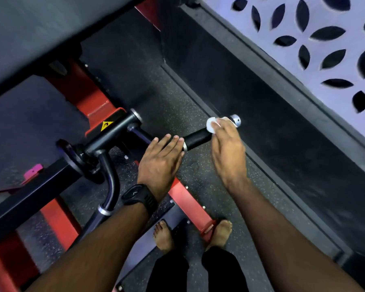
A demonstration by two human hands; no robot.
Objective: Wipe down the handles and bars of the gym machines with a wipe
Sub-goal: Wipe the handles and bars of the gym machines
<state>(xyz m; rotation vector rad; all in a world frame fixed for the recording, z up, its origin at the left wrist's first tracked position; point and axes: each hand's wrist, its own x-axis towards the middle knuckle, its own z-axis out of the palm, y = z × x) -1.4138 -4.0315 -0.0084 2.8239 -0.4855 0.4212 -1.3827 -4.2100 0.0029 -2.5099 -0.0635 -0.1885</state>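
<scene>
White wipe [211,124] pressed on black handle [198,138] by right hand [228,148]; left hand [161,159] rests flat, open.

Under the right hand [226,144] sits a white crumpled wipe [212,124] on a black rubber handle grip [197,139] with a silver metal end cap [235,120]. Left of the left hand [160,159], a yellow triangular warning sticker [106,125] marks the red steel machine frame [97,106]. Beneath both hands lies black rubber flooring with pale speckles [177,108].

open floor [173,102] beyond handle [197,139], wall ledge [282,114] close right
</scene>
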